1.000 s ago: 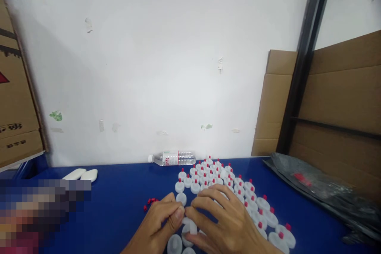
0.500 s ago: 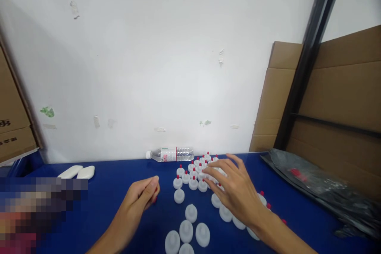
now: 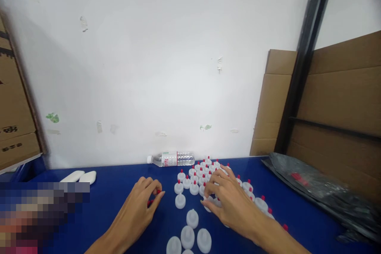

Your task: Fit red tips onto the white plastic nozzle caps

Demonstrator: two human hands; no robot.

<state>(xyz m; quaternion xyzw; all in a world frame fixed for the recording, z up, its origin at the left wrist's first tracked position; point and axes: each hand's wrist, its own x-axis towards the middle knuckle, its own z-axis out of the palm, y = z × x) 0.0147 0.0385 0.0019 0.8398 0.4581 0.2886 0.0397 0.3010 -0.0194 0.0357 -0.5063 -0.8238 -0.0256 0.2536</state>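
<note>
On the blue table stand several white round nozzle caps, many with a small red tip cap on top. My left hand (image 3: 145,200) is left of the group, its fingers curled around small red tip caps (image 3: 158,191). Among the capped pieces on the right, my right hand (image 3: 224,196) has its thumb and fingers closed about a white nozzle cap (image 3: 210,205), partly hidden by the fingers. Nearer to me are white nozzle caps without red tips, such as one nozzle cap (image 3: 204,240) and another nozzle cap (image 3: 192,218).
A clear plastic bottle (image 3: 178,159) lies against the wall. Two white rounded objects (image 3: 87,177) are at the left. Dark plastic bags (image 3: 315,190) lie at the right, below cardboard (image 3: 342,99) and a black post (image 3: 300,63). A blurred patch covers the lower left.
My left hand has loosened from a tight fist, so the red tip caps show between its fingers. My right hand has drawn slightly closer and its fingers have curled in around a nozzle cap.
</note>
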